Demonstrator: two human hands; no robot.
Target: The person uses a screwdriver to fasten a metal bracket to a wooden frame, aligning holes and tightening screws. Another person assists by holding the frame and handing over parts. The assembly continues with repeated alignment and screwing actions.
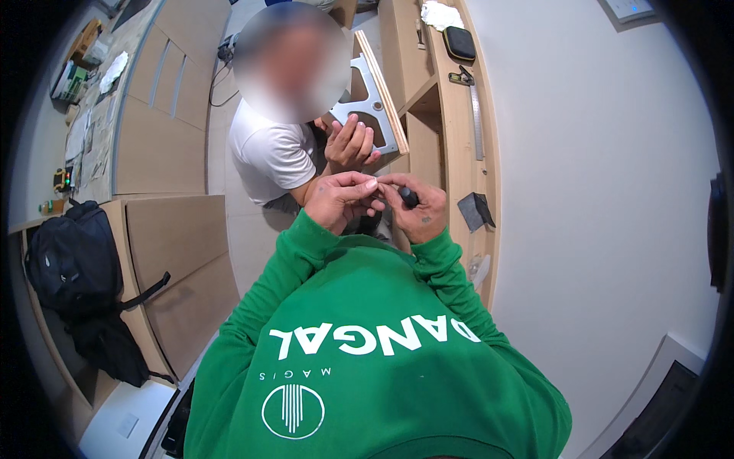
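Observation:
My left hand (336, 203) is closed in a pinch in front of my chest, its thumb and fingertips meeting my right fingertips. Whatever lies between them is too small to make out. My right hand (422, 214) is closed too, with a tool's rounded black handle (409, 196) held in the palm. The tool's other end is hidden by the fingers. Just beyond my hands, a co-worker's hand (352, 142) is raised beside a wood-edged panel (370, 84) with a grey metal frame (375, 101) on its face.
A co-worker in a white shirt (267, 149) crouches close ahead. Along the right runs a wooden cabinet (451, 115), bearing a black case (459, 43), a combination square (477, 115) and a dark folded piece (475, 212). A black backpack (76, 256) rests at left by wooden cabinets (176, 252).

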